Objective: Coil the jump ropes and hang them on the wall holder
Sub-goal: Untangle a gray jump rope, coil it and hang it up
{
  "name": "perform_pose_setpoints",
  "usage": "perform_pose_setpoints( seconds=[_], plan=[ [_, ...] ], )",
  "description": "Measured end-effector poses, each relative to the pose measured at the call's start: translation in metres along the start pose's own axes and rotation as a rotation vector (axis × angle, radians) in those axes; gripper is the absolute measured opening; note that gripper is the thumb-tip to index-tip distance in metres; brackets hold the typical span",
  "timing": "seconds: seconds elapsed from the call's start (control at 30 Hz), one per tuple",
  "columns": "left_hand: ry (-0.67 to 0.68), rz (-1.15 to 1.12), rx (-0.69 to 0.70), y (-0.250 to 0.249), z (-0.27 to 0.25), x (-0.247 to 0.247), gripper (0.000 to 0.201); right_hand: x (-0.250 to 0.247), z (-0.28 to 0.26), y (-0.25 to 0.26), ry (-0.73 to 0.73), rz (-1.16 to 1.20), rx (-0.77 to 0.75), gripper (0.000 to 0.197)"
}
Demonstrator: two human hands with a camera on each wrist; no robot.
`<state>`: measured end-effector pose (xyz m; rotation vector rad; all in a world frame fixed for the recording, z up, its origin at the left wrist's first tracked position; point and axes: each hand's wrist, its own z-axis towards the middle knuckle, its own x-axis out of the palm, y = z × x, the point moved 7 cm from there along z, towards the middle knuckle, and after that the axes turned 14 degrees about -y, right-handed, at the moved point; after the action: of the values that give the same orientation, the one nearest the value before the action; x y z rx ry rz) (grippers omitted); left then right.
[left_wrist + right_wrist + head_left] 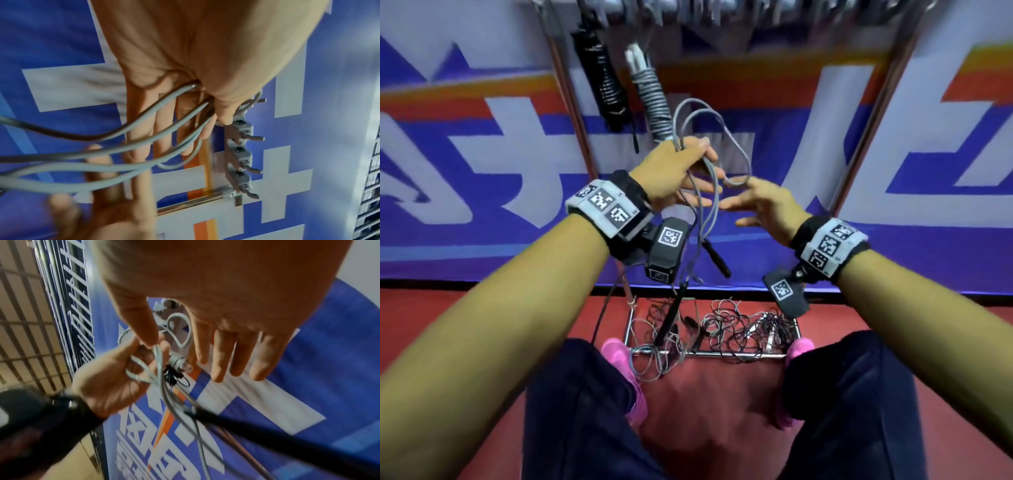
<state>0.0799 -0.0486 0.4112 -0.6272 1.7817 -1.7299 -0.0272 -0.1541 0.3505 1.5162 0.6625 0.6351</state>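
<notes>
Head view
Left grip [674,171]: raised before the wall, thumb curled over a bunch of strands of the grey jump rope [695,99], pinching them against the fingers.
Grey jump rope: two loops stand up above the left grip; the other strands hang down below it, ending in black handles [717,257].
Right grip [767,205]: holds nothing, fingers straight and spread, fingertips just beside the low end of one loop.
Hung ropes: a coiled black rope [602,78] and a coiled grey-white rope [654,99] hang side by side on the wall above the hands.
Floor: a tangle of loose ropes [739,332] lies inside a metal frame [722,354] on the red floor [448,325], between two pink shoes [616,353].
Wall: a blue, white and orange banner [482,137].

Left wrist view
Left grip [185,48]: fingers long and nearly straight, thumb [224,110] pressing the grey jump rope [144,116] against them.
Wall holder [239,154]: a grey rail with a row of hooks, beyond the fingertips.
Right grip [115,203]: blurred, at the lower edge.

Right wrist view
Right grip [236,321]: fingers straight, apart from the rope; thumb tip at the strands, contact cannot be told.
Left grip [107,381]: closed round the grey jump rope [162,386].
Handle: one black handle [267,431] hangs slantwise in front.
</notes>
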Motion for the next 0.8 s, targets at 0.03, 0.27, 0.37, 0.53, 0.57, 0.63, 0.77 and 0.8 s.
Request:
perform_pose_setpoints(
  seconds=[0.03, 0.27, 0.37, 0.53, 0.57, 0.63, 0.77, 0.8],
  plan=[
    [-0.002, -0.03, -0.004, -0.007, -0.003, -0.001, 0.029, 0.011, -0.004, -0.008, 0.073, -0.062, -0.004, 0.061],
    [-0.063, -0.156, 0.023, -0.05, -0.016, -0.011, 0.031, 0.06, -0.018, -0.046, 0.243, -0.681, -0.093, 0.012],
    [-0.147, -0.106, 0.071, -0.058, -0.016, -0.024, 0.026, 0.065, -0.02, -0.044, 0.193, -0.55, -0.035, 0.024],
    [-0.292, 0.14, 0.143, -0.044, -0.009, -0.058, 0.03, 0.049, -0.016, -0.008, 0.059, -0.384, -0.052, 0.027],
    [-0.294, 0.188, 0.13, -0.039, -0.01, -0.061, 0.031, 0.042, -0.012, 0.004, 0.007, -0.347, -0.077, 0.026],
    [-0.294, 0.352, 0.105, -0.027, -0.011, -0.065, 0.031, 0.034, -0.006, 0.029, -0.053, -0.287, -0.11, 0.024],
    [-0.19, 0.483, -0.018, -0.006, -0.017, -0.053, 0.06, 0.028, 0.004, 0.077, -0.13, -0.167, -0.122, 0.023],
    [-0.139, 0.468, -0.087, 0.0, -0.021, -0.046, 0.076, 0.027, 0.006, 0.086, -0.165, -0.134, -0.108, 0.025]
  ],
)
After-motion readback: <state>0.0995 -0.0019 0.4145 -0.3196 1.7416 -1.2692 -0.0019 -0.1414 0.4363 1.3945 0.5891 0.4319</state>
